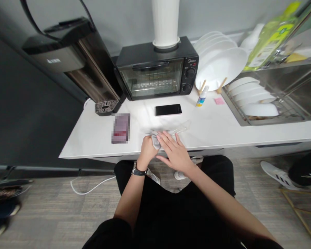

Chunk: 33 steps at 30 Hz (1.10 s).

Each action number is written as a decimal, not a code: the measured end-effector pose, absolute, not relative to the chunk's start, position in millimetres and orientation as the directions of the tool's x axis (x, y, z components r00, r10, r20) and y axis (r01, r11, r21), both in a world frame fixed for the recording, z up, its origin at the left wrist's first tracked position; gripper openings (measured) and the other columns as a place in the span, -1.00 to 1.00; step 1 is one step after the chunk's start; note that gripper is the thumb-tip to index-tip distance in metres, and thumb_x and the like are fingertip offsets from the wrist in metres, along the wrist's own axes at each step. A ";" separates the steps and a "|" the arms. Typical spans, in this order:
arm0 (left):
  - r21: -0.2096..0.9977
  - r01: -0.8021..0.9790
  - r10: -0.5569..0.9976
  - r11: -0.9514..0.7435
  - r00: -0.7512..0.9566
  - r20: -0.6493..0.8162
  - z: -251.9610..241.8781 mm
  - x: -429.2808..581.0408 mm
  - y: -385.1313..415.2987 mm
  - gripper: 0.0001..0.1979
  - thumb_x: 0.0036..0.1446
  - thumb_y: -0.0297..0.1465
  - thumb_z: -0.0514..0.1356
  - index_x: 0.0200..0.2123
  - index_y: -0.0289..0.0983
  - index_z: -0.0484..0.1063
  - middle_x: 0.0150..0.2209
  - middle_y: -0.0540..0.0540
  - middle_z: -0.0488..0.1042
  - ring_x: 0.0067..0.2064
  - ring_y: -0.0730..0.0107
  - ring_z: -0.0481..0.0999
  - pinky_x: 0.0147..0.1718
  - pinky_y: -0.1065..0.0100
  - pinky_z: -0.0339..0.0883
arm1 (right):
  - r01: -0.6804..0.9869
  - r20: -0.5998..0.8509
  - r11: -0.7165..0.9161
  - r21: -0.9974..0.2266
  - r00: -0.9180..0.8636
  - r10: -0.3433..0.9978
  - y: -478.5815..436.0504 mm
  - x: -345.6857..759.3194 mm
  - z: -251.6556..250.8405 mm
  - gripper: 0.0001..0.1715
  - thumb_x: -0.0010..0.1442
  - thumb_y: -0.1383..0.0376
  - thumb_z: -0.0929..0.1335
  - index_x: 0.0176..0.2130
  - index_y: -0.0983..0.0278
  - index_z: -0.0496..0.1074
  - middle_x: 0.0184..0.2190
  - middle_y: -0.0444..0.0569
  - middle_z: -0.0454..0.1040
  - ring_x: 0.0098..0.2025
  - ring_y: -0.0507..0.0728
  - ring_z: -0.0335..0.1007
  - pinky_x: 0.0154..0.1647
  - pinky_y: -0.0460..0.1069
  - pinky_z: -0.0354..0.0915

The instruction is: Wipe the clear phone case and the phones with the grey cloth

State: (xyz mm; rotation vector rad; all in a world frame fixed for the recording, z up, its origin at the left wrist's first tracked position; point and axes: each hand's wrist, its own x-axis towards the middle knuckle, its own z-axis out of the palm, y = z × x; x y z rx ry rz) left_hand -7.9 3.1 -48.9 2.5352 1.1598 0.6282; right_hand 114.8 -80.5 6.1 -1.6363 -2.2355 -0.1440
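Lower centre: 2 hands, the left hand (147, 148) and the right hand (175, 154), 1 cloth (155, 141), 1 wristwatch (138, 171). On the counter (93, 138): 1 toaster oven (155, 74) with 2 knobs (189, 73), 1 phone (168, 110), 1 small bottle (201, 98), 1 pink pad (219, 101). Upper right: 2 groups of white plates (223, 65), too overlapped to count.

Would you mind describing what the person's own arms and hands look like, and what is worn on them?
Both forearms are bare, with no gloves and no rings that I can make out. The left hand has a wristwatch with a dark strap at the wrist. The right hand and its wrist wear nothing. Black sleeves begin at the upper arms.
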 end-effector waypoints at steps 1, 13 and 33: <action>0.428 0.637 0.764 -0.641 0.585 0.273 -46.3 -6.7 2.0 -0.78 0.00 -0.36 -0.06 -0.35 -0.37 0.26 -0.44 -0.04 0.33 -0.40 0.54 0.33 -0.41 0.39 0.22 | 0.947 0.349 0.294 -0.133 -0.233 0.908 -79.5 122.6 5.6 -0.34 -0.01 0.11 0.12 0.04 0.28 -0.16 0.05 -0.14 -0.15 0.07 0.13 -0.35 0.05 0.11 -0.21; 0.455 0.613 0.761 -0.646 0.561 0.325 -36.4 -1.9 -2.7 -0.82 -0.03 -0.41 -0.04 -0.44 -0.32 0.33 -0.48 -0.06 0.38 -0.43 0.50 0.36 -0.43 0.44 0.18 | 0.951 0.335 0.268 -0.155 -0.204 0.920 -80.3 129.5 8.0 -0.28 -0.03 0.06 0.12 0.05 0.31 -0.19 0.06 -0.10 -0.20 0.08 0.14 -0.39 0.04 0.11 -0.20; 0.568 0.510 0.748 -0.646 0.571 0.339 -18.9 5.2 -8.0 -0.74 0.02 -0.42 -0.10 -0.21 -0.17 0.25 -0.22 0.06 0.36 -0.20 0.52 0.33 -0.25 0.47 0.20 | 0.981 0.379 0.067 -0.180 0.006 0.925 -67.7 166.8 5.1 -0.31 0.00 0.14 0.10 0.05 0.36 -0.25 0.07 -0.06 -0.25 0.08 0.14 -0.46 0.03 0.13 -0.23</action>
